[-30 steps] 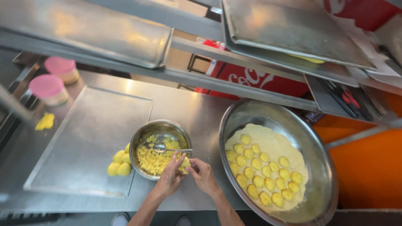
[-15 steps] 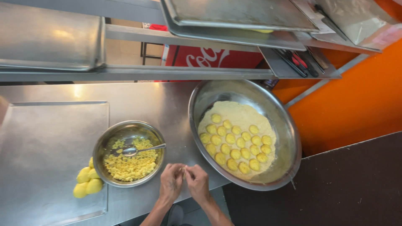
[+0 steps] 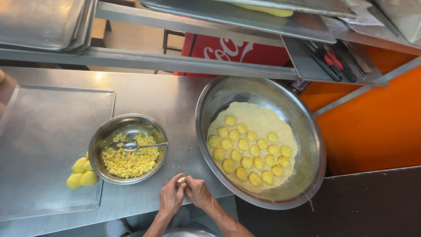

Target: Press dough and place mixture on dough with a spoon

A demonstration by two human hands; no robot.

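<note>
While the left hand (image 3: 172,196) and right hand (image 3: 197,192) pinch one yellow lump (image 3: 181,179), two bowls (image 3: 128,148) stand beyond.

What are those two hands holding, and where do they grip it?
A small yellow dough piece, pinched at its sides between the fingers of left hand and right hand.
</note>
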